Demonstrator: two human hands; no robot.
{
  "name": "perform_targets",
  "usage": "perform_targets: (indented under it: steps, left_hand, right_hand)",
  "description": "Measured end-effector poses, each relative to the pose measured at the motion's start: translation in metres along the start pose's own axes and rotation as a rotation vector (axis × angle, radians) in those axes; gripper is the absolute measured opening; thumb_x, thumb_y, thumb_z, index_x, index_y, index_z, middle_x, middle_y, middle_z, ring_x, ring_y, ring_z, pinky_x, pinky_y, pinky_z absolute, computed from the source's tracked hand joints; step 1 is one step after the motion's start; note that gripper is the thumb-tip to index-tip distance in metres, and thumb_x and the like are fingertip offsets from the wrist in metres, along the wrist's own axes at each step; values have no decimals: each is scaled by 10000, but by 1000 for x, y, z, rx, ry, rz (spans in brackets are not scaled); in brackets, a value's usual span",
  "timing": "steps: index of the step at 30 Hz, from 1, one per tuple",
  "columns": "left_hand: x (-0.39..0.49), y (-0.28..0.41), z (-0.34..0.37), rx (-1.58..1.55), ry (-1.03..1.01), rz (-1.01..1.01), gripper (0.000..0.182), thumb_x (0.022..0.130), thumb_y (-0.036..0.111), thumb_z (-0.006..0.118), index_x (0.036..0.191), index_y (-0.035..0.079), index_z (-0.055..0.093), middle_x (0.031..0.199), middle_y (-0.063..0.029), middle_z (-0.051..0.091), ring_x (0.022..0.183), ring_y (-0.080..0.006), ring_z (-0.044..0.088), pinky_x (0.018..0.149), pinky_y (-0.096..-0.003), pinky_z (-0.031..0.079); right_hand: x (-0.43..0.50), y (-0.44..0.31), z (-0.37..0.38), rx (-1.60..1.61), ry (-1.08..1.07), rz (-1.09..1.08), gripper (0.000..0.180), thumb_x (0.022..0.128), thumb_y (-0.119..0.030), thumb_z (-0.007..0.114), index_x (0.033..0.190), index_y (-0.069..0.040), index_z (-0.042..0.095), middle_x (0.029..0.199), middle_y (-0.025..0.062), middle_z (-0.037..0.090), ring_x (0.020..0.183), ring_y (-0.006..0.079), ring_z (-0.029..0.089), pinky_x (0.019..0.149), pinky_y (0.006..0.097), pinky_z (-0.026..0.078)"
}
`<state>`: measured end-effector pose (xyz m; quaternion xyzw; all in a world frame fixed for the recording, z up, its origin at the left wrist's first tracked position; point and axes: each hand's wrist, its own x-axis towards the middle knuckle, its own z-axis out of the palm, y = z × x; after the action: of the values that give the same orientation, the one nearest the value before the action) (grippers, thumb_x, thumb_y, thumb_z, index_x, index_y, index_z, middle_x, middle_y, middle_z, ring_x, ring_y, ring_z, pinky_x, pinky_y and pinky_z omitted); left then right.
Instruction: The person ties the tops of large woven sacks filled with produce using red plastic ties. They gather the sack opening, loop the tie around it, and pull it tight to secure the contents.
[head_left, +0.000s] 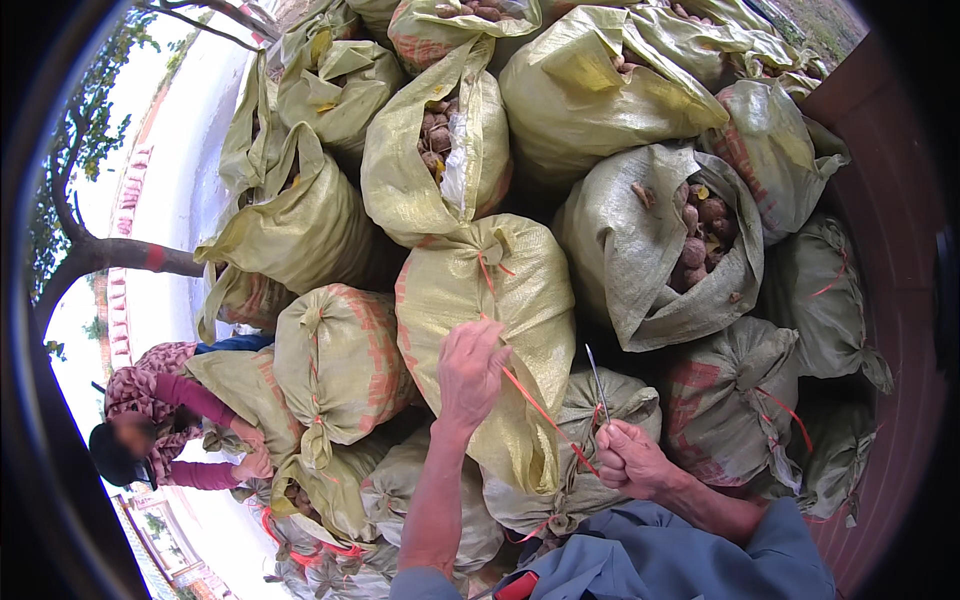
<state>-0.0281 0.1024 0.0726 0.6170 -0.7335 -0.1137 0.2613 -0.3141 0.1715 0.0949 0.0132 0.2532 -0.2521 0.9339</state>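
Observation:
A yellow-green woven sack (484, 292) lies before me, its upper corner gathered and tied with red twine. My left hand (472, 367) is over the sack's middle, fingers bent close to the red twine (540, 410); whether they pinch it cannot be told. The twine runs taut from there down to my right hand (631, 456). That hand is closed around a long, thin metal needle (598, 381), which points up and to the left. Below the left hand the sack's loose fold hangs down between my forearms.
An open sack of brown tubers (592, 202) stands at the right, another (405, 180) behind. Tied sacks (731, 405) lie near my right arm. A co-worker (142, 427) handles a sack at the left. A tree trunk (112, 255) and a reddish metal wall (900, 300) flank the pile.

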Motion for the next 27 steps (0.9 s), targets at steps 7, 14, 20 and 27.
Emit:
perform_targets:
  steps: [7, 14, 20, 27]
  left_hand:
    - [109, -72, 49, 80, -200, -249, 607, 859, 353, 769, 1345, 57, 558, 1105, -191, 676, 972, -422, 661, 777, -490, 521]
    - [148, -141, 82, 15, 58, -525, 300, 885, 257, 720, 784, -8, 621, 731, -219, 651, 724, -415, 662, 648, -482, 476]
    - [156, -153, 88, -57, 104, -546, 223, 901, 216, 719, 936, 0, 676, 708, -202, 618, 643, -349, 596, 644, -444, 464]
    - [37, -19, 19, -416, 139, -497, 343, 884, 129, 777, 1168, -12, 646, 839, -76, 628, 667, -179, 581, 643, -317, 491]
  right_hand:
    - [9, -1, -27, -284, 91, -69, 279, 1106, -330, 467, 937, -112, 513, 658, -60, 360, 516, 55, 314, 460, 255, 275]
    - [-11, 26, -36, 308, 24, 137, 275, 1104, -351, 456, 947, -135, 519, 590, -78, 252, 479, 58, 203, 456, 251, 214]
    - [-26, 11, -46, 1, 122, 161, 301, 1095, -377, 460, 963, -118, 535, 596, -70, 256, 488, 66, 197, 461, 263, 217]
    - [-20, -89, -47, -252, 186, -356, 326, 1101, -359, 460, 925, -94, 529, 592, -66, 297, 467, 52, 220, 429, 248, 212]
